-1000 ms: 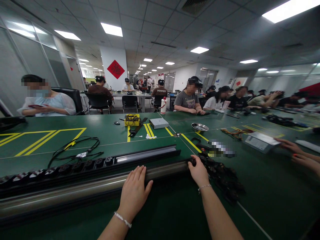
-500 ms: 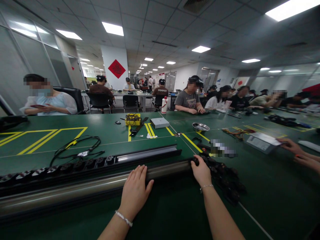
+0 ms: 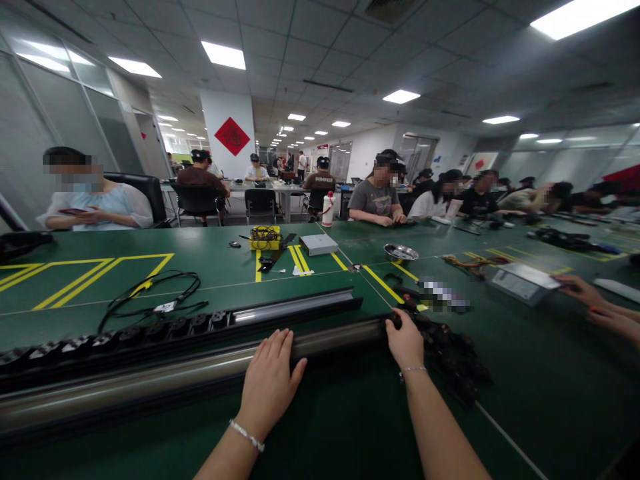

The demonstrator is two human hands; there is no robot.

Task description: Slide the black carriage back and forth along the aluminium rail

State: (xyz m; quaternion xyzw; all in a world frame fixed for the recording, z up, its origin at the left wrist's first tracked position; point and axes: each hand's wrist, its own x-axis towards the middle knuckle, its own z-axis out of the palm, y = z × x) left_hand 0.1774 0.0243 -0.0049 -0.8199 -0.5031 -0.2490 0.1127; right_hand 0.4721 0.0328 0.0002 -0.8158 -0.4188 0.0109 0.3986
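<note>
My right hand point(image 3: 406, 343) has crept slightly right. My left hand point(image 3: 270, 383) lies flat, fingers open, on the rail point(image 3: 175, 377), which crosses the lower frame left-to-right; my right fingers curl closed round its end.

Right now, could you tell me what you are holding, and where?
The long rail: left hand lies flat on it, right hand grips its right end.
</note>
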